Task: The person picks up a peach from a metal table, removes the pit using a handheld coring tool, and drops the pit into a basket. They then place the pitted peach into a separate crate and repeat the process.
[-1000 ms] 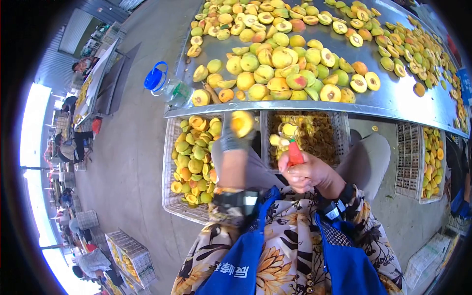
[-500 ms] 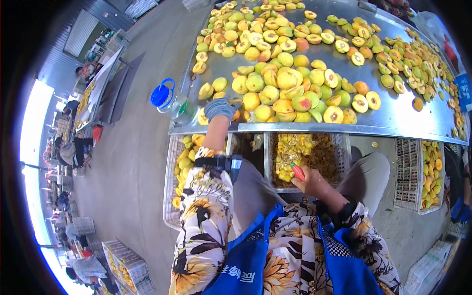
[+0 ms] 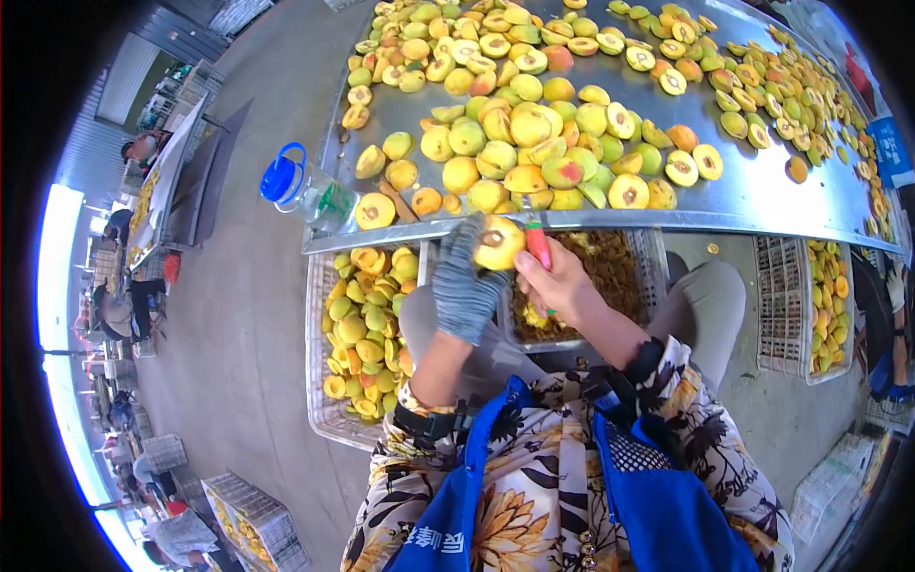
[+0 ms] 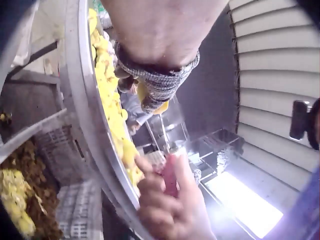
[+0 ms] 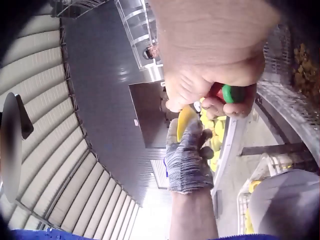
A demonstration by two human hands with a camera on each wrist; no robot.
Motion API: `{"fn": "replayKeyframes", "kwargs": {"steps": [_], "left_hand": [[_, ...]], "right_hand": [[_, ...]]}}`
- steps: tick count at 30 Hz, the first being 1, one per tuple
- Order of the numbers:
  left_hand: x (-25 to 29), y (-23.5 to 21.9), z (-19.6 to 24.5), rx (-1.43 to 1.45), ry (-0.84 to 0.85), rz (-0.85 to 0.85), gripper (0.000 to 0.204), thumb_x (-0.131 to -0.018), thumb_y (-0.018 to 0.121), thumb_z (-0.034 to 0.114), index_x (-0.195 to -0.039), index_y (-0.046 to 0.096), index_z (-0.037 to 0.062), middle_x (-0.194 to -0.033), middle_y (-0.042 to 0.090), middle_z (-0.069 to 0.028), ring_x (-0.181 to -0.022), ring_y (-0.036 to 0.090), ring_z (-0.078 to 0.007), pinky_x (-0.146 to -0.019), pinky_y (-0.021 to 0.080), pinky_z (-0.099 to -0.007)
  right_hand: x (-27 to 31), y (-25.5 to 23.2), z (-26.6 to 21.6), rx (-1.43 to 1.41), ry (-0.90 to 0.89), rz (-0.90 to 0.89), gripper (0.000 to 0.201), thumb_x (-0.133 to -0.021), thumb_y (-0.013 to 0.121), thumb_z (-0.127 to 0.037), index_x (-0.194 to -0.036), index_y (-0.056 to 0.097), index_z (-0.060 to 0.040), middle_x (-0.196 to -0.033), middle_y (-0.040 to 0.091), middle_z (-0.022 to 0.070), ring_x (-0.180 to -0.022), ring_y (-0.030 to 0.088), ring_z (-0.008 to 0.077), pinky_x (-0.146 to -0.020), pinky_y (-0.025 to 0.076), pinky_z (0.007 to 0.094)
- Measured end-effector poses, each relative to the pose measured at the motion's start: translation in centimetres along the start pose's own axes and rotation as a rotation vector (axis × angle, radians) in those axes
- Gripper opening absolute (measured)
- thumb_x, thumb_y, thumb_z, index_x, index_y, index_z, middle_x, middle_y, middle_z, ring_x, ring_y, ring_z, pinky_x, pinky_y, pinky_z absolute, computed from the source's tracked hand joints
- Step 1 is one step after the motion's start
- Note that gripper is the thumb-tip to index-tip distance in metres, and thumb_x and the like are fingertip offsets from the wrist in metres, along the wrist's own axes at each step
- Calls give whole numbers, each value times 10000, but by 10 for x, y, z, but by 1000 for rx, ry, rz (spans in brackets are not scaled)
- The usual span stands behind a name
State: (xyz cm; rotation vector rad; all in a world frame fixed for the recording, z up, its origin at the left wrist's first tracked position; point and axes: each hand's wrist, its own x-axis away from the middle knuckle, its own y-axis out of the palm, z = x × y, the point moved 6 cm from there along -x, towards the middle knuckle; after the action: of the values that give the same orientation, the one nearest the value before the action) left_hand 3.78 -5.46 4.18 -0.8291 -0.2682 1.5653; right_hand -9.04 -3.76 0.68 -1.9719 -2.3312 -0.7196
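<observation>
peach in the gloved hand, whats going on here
A person in a blue apron is working on fruit at a metal table. The left hand, in a grey knitted glove, holds a yellow halved peach just below the table edge. The bare right hand grips a red-handled tool against it. Wire crates of halved fruit and of pits sit beneath.

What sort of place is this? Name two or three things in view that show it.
Probably a fruit-processing shed: a long metal table heaped with halved fruit, wire crates of fruit beneath, and a gloved left hand holding a fruit half.
</observation>
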Motion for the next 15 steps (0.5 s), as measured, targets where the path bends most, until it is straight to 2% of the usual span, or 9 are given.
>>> {"fn": "replayKeyframes", "kwargs": {"steps": [3, 5, 6, 8, 9, 10, 12, 13, 15], "left_hand": [[17, 4, 25, -61, 155, -32, 606, -631, 682, 106, -1173, 428, 13, -1100, 498, -145, -1041, 467, -262, -866, 405, -351], [23, 14, 15, 873, -170, -224, 542, -734, 630, 234, -1187, 420, 23, -1088, 515, -108, -1006, 503, -219, -826, 444, -320], [24, 14, 14, 874, -173, -226, 542, -734, 630, 234, -1187, 420, 23, -1088, 515, -108, -1006, 503, -219, -826, 444, -320], [37, 40, 1, 1355, -704, -511, 499, -815, 516, 382, -1179, 436, 50, -1021, 553, -73, -894, 562, -190, -739, 491, -284], [44, 50, -11, 1343, -850, -567, 483, -828, 463, 443, -1131, 473, 66, -927, 587, -78, -775, 598, -197, -670, 511, -274], [44, 59, -17, 1342, -849, -565, 483, -828, 463, 443, -1131, 473, 66, -927, 587, -78, -775, 598, -197, -670, 511, -274], [49, 75, -33, 1437, -1043, -350, 450, -819, 472, 425, -1066, 507, 51, -987, 577, -115, -839, 587, -224, -643, 521, -360], [45, 76, -33, 1551, -956, -311, 367, -819, 492, 337, -1031, 511, 38, -946, 588, -117, -785, 597, -232, -603, 524, -359], [41, 76, -41, 1519, -850, -231, 320, -815, 503, 287, -1013, 513, 36, -938, 585, -117, -794, 592, -233, -609, 523, -362]], "right_hand": [[6, -4, 8, -31, 38, -16, 227, -823, 547, -228, -885, 472, -23, -547, 447, 23, -370, 404, 84, -323, 328, 238], [14, -17, 9, -5, 142, -9, 194, -816, 560, -196, -860, 483, -23, -529, 439, 13, -372, 408, 85, -328, 322, 243], [16, -22, 10, -7, 145, -8, 194, -816, 560, -196, -860, 483, -23, -529, 439, 13, -372, 408, 85, -328, 322, 243], [17, -22, 5, 169, 70, -131, 220, -837, 523, -145, -1015, 459, -33, -519, 407, 5, -355, 368, 73, -334, 314, 227], [16, -22, 7, 292, 128, -169, 288, -808, 564, -174, -1041, 471, -33, -561, 484, 68, -408, 466, 167, -401, 390, 284], [15, -22, 11, 292, 127, -171, 288, -808, 564, -174, -1041, 471, -33, -561, 484, 68, -408, 466, 167, -401, 390, 284], [19, -26, -22, 923, -511, 185, 307, -741, 622, -240, -914, 499, -18, -636, 557, 162, -579, 567, 319, -511, 444, 356], [21, -31, -21, 882, -395, 217, 354, -719, 629, -269, -918, 491, -10, -713, 556, 229, -714, 552, 397, -600, 454, 399], [30, -34, -17, 869, -322, 190, 349, -720, 631, -267, -912, 490, -12, -707, 557, 224, -699, 555, 393, -595, 453, 399]]}}
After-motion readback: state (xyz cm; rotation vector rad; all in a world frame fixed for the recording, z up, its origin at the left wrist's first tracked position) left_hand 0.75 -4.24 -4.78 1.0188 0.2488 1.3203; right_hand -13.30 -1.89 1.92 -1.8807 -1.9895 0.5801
